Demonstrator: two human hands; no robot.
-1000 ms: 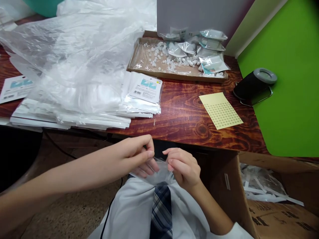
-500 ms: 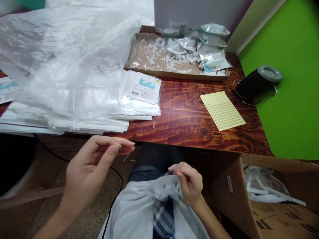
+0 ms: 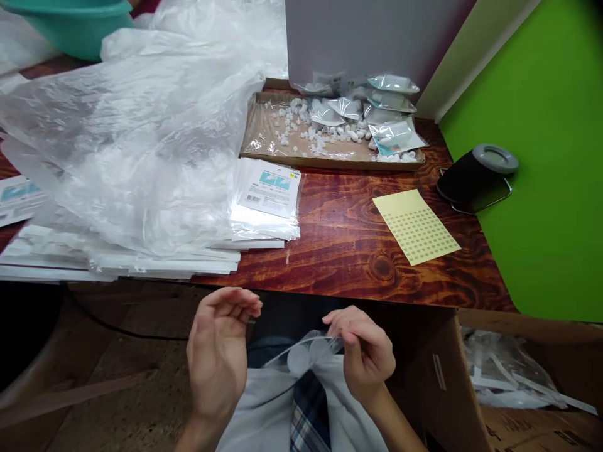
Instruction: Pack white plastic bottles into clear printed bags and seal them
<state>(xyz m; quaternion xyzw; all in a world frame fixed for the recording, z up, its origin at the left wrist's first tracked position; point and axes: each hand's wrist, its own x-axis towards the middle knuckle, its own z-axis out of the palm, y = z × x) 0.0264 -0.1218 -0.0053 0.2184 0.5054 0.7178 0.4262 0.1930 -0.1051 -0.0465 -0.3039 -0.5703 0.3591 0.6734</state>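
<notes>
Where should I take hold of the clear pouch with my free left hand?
Pinch the clear plastic pouch at its left corner, coming in from the left with your left hand. That end sticks out free, while your right hand pinches the upper right edge. The round shapes inside sit mid-pouch, so the corner looks like the flattest spot.

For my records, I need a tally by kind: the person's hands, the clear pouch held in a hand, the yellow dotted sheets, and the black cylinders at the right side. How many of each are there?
Hands (left hand, right hand): 2
Clear plastic pouch: 1
Yellow dotted sheet: 1
Black cylinder: 1
Total: 5
</notes>
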